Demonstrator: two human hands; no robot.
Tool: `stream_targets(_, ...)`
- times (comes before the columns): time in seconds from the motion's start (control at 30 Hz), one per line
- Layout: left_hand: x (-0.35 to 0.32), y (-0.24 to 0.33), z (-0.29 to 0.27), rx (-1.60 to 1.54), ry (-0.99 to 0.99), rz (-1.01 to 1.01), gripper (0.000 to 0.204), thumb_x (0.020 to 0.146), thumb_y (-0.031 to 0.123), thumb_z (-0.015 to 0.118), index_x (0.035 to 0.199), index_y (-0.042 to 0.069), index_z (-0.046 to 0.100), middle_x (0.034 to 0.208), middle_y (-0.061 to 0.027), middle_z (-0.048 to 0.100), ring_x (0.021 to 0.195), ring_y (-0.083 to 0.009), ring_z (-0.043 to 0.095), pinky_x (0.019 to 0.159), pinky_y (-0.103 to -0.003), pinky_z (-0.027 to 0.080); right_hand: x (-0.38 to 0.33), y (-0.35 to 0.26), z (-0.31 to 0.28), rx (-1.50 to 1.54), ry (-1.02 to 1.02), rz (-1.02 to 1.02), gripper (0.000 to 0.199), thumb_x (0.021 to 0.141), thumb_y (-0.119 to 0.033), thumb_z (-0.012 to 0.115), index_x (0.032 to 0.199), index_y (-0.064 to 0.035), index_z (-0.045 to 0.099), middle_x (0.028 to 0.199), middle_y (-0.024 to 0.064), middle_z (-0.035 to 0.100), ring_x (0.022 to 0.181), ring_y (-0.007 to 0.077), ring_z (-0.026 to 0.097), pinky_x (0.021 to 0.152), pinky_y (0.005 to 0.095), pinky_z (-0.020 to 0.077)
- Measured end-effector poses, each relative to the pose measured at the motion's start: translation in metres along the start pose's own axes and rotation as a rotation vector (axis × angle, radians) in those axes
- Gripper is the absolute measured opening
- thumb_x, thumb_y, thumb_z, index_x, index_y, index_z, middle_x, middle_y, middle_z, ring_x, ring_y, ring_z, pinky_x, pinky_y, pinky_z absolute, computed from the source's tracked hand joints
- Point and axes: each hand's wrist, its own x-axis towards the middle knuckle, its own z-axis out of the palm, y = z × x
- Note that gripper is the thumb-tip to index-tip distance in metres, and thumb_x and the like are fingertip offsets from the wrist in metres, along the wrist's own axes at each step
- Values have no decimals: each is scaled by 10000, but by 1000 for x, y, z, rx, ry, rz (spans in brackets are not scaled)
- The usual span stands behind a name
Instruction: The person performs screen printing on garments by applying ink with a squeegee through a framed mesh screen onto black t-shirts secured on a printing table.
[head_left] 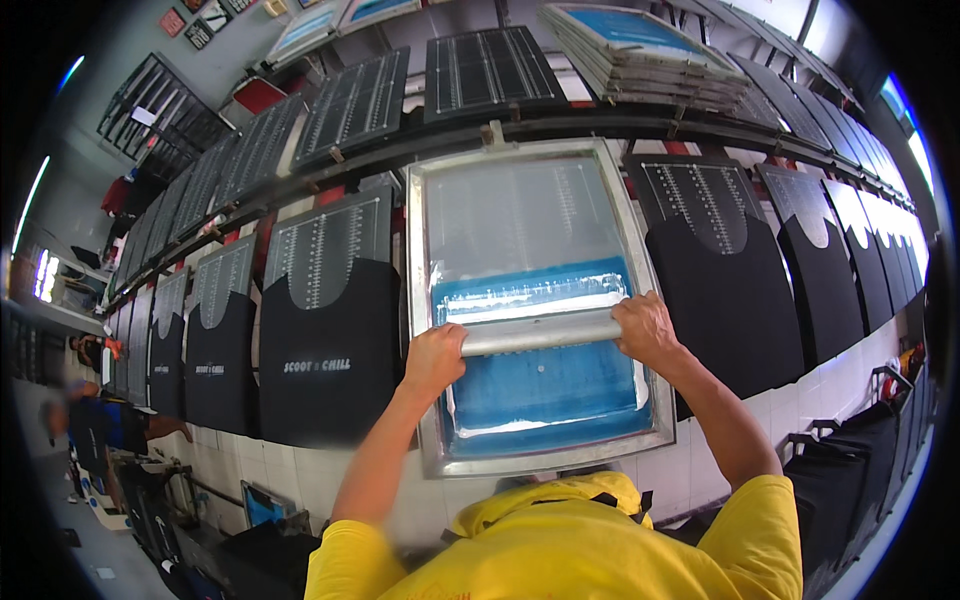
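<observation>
Both my hands grip a long squeegee [540,334], one at each end of its pale bar. My left hand [436,358] is wrapped round the left end, and my right hand [646,328] round the right end. The squeegee lies across a screen printing frame [418,260] with a metal rim and a blue-coated mesh [545,385]. White ink [535,300] forms a band just beyond the squeegee, and more white streaks run along the near edge of the mesh. What lies under the screen is mostly hidden.
Black shirts [330,340] lie on dark marked boards to the left, some printed in white. Another black shirt [725,300] lies to the right. Stacked screens [640,55] stand at the back right, beyond a dark rail. People [95,430] are at the far left.
</observation>
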Motion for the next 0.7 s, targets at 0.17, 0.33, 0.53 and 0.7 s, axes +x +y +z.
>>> stream_targets(0.17,-1,2,-5,15,-1,-7,270,667,-22,630,921,42,691,918,-143,688,827,-344,683,727,-444,566,-7,0,3,-22,42,-12,221,633,-74,773,813,-74,646,871,106,678,849,286,650,798,426,447)
stream_targets(0.33,-76,43,-11,-49,36,-38,264,715,-19,617,966,53,657,987,-129,693,869,-334,692,746,-432,576,-76,-38,-12,82,67,6,249,618,-48,750,836,-81,633,892,90,668,880,282,644,801,427,438)
stream_targets(0.53,-146,75,4,-27,57,-67,352,689,-41,650,1030,39,676,1132,-106,687,979,-321,700,803,-391,585,-137,-76,-11,130,119,1,320,608,-10,725,919,-27,653,1004,104,674,957,258,645,831,410,438)
stream_targets(0.7,-138,65,17,37,143,17,371,650,-39,676,1016,26,679,1116,-113,688,976,-297,708,788,-366,588,-127,-66,13,31,197,-30,297,621,-27,698,914,3,656,974,128,680,932,276,647,822,414,453)
